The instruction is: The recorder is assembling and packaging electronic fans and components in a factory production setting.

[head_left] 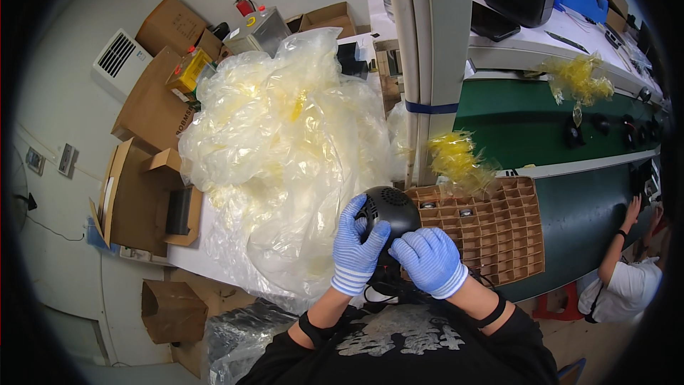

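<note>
A black rounded plastic housing [392, 211] with a round perforated grille and slotted vents is close in front of my body. My left hand [358, 248], in a blue-and-white striped glove, grips its left side, thumb across the front. On the lower right of the housing my right hand [430, 259], gloved the same way, has its fingers curled in. Whatever those fingers pinch is hidden. Dark cables [377, 298] show below the hands, against my black shirt.
A big heap of clear plastic bags [292, 164] covers the table on the left. At right, a cardboard divider grid [499, 232] rests by the green conveyor belt [491, 110]. Yellow tie strips [459, 157] hang near the upright post [434, 64]. Another person [623, 285] works far right.
</note>
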`<state>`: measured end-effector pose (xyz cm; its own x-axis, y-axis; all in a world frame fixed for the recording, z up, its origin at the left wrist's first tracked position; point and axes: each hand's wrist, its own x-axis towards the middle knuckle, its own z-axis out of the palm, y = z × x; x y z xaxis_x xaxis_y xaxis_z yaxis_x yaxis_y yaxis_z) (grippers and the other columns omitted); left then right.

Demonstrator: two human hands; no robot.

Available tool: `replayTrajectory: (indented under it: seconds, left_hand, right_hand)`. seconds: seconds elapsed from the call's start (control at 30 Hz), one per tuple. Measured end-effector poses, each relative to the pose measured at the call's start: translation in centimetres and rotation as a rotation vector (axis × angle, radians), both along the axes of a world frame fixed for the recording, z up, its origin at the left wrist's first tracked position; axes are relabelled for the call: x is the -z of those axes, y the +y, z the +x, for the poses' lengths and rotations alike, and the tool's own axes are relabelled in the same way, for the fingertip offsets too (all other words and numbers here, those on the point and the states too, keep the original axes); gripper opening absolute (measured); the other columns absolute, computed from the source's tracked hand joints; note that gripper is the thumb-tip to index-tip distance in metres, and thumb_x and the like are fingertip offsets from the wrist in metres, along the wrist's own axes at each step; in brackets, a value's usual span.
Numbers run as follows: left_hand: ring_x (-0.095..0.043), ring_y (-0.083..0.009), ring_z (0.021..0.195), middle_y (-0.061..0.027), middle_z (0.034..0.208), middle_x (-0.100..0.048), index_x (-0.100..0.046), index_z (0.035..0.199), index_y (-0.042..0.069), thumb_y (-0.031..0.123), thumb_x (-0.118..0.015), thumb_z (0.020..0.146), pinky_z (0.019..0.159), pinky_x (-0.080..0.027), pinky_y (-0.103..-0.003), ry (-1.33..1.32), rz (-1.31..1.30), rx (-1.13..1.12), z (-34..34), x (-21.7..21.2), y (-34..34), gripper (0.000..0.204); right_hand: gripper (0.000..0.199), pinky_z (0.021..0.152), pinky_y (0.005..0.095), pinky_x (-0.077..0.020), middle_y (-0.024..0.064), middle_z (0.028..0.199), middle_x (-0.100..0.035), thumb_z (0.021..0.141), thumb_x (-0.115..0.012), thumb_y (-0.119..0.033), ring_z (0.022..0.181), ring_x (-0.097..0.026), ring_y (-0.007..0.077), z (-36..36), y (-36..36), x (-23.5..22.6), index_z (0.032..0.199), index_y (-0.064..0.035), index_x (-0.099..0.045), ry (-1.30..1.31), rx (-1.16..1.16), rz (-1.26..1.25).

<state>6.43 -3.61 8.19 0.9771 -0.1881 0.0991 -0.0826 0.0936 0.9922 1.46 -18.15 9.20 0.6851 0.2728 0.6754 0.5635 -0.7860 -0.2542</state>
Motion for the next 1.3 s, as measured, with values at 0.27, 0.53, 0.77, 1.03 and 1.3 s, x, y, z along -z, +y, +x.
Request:
replayTrajectory:
  seconds: [0.27, 0.53, 0.77, 1.03, 1.3]
  left_hand:
    - [-0.062, -0.0171, 0.088, -0.0153, 0.098, -0.063, -0.036, 0.128, -0.005, 0.007, -0.064, 0.083, 0.079, -0.05, -0.028, 0.035, -0.031, 0.009, 0.9, -0.3, 0.1, 0.054]
    - [-0.061, -0.0121, 0.08, -0.0105, 0.093, -0.062, -0.039, 0.125, -0.006, 0.007, -0.064, 0.083, 0.074, -0.05, -0.024, 0.013, -0.086, -0.121, 2.7, 0.5, 1.8, 0.05]
    - [-0.06, -0.0195, 0.093, -0.0153, 0.106, -0.058, -0.04, 0.125, -0.006, 0.019, -0.073, 0.078, 0.082, -0.05, -0.031, -0.114, -0.133, 0.101, -0.7, -1.1, 2.7, 0.063]
    - [-0.053, -0.0137, 0.078, -0.0091, 0.1, -0.055, -0.055, 0.115, -0.001, 0.037, -0.078, 0.07, 0.07, -0.046, -0.026, -0.359, 0.124, 0.201, -2.2, -0.9, 5.1, 0.064]
    - [-0.051, -0.0205, 0.109, -0.0158, 0.125, -0.049, -0.04, 0.129, -0.004, 0.056, -0.048, 0.087, 0.092, -0.042, -0.032, 0.091, 0.159, 0.507, -1.4, -5.0, 3.5, 0.074]
  right_hand:
    - [0.012, 0.061, 0.0343, -0.044, 0.0067, 0.075, -0.053, 0.073, -0.059, -0.009, 0.068, -0.053, 0.0244, -0.6, -0.8, -0.9, 0.084, -0.0059, -0.056, 0.273, -0.466, 0.181]
    - [0.006, 0.057, 0.0313, -0.0444, 0.0086, 0.07, -0.058, 0.076, -0.063, 0.0, 0.06, -0.054, 0.0233, 0.4, -6.8, -2.6, 0.079, -0.003, -0.059, 0.135, 0.295, 0.6]
    - [0.028, 0.071, 0.0339, -0.0452, 0.0086, 0.085, -0.057, 0.065, -0.078, -0.011, 0.078, -0.056, 0.0246, 3.3, -11.8, 0.6, 0.084, -0.005, -0.058, -0.257, 0.669, 0.182]
    - [0.03, 0.074, 0.0338, -0.0445, 0.0095, 0.092, -0.054, 0.068, -0.076, -0.01, 0.082, -0.053, 0.0223, -0.3, -9.8, -1.0, 0.087, -0.0034, -0.054, -0.151, 0.31, 0.74]
    - [0.078, 0.091, 0.0431, -0.0413, 0.0181, 0.116, -0.053, 0.058, -0.079, -0.038, 0.104, -0.053, 0.0358, -0.4, -3.3, -8.1, 0.121, -0.0021, -0.048, 0.311, -0.526, -0.12]
